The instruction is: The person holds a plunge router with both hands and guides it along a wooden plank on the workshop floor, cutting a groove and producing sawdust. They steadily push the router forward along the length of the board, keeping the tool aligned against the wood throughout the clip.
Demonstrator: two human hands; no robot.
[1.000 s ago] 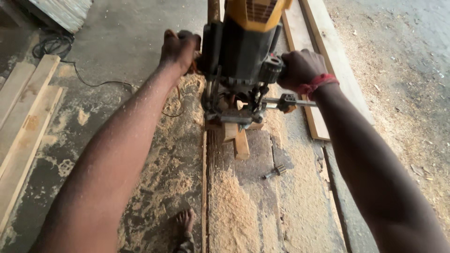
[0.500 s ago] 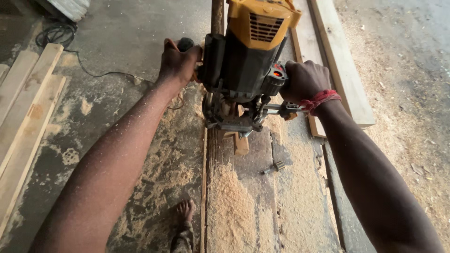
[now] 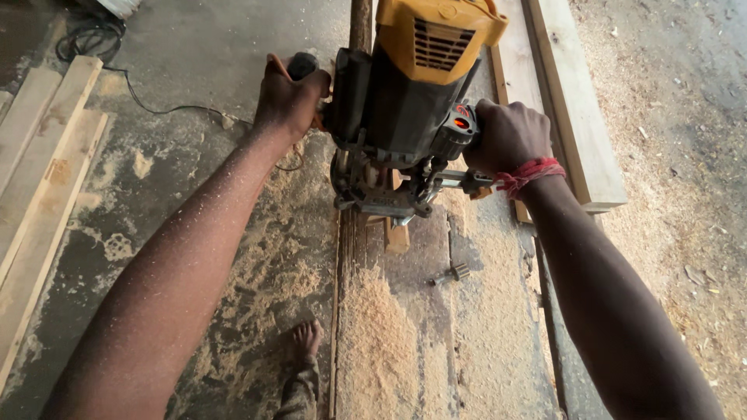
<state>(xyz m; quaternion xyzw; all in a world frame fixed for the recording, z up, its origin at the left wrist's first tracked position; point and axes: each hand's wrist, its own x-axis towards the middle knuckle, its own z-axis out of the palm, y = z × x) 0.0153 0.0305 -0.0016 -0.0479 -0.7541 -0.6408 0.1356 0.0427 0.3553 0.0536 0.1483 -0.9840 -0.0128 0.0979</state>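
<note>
Router (image 3: pixel 405 101) handles hidden under hands

router (image 3: pixel 412 101): yellow cap, dark grey body; switch (image 3: pixel 461 123): apparently red | wrist band (image 3: pixel 529 173): red | sawdust (image 3: pixel 381 342): pale tan | cable (image 3: pixel 156 105): black

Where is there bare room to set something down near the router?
The concrete floor between the stacked planks and the left hand is open, bar a cable. Around the router, sawdust and a small bolt crowd the board.
</note>
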